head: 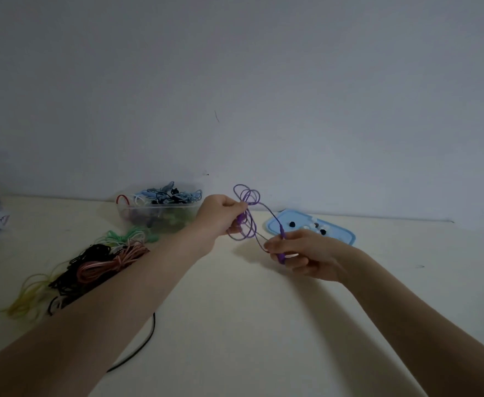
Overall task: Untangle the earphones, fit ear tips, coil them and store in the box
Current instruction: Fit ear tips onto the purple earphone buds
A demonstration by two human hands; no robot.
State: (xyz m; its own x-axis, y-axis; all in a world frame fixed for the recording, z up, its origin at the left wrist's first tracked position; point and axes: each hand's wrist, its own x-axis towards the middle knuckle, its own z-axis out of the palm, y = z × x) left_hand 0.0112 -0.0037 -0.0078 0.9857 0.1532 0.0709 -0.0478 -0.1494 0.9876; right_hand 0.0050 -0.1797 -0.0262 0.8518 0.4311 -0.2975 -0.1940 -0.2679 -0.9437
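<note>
Above the table (235,325), both hands (left (220,216), right (306,253)) pinch the purple earphones (249,222), each grip clamped on cord

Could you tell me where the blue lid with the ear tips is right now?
In the head view, the flat blue plastic lid lies on the table's right side near the wall, just behind the right hand.

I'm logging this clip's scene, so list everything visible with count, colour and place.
purple earphone cable: one, purple, looped in the air between both hands.
clear plastic box: one, transparent, back of table, holding blue, black and red earphones.
blue plastic lid: one, light blue, right of box, carrying small black and white ear tips.
cable pile: several, green, black, pink, yellow, left on table.
cream table: one.
left hand: pinches the loops.
right hand: grips the cable's end.
</note>
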